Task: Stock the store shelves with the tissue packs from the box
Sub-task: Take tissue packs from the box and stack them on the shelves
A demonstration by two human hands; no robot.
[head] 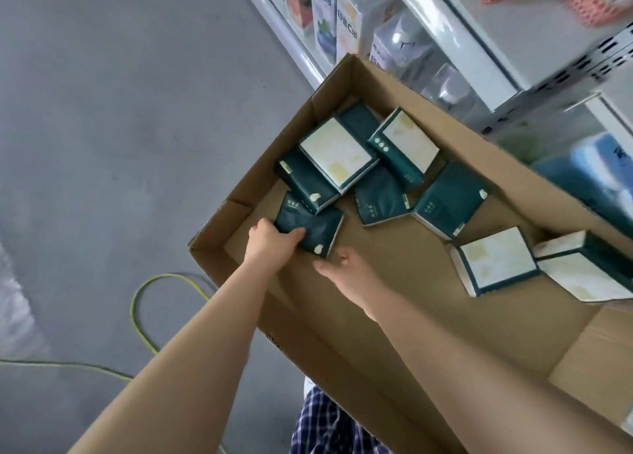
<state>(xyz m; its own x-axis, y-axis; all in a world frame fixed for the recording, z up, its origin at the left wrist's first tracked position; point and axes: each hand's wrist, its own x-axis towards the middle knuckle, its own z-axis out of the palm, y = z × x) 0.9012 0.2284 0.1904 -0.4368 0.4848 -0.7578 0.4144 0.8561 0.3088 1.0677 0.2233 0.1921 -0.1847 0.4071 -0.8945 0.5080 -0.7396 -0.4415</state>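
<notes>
Head cam: left hand (270, 244) fingers curled round a dark green tissue pack (317, 229), left of frame centre, inside the cardboard box (411, 282). Right hand (346, 275) just beside it, fingers loose, holding nothing. Shelves (442, 22) upper right.

An open cardboard box (411, 268) stands beside the shelves (445, 32). Dark green packs (445, 207) with cream faces lie jumbled inside. The left hand (270, 239) grips one pack (318, 227).
</notes>
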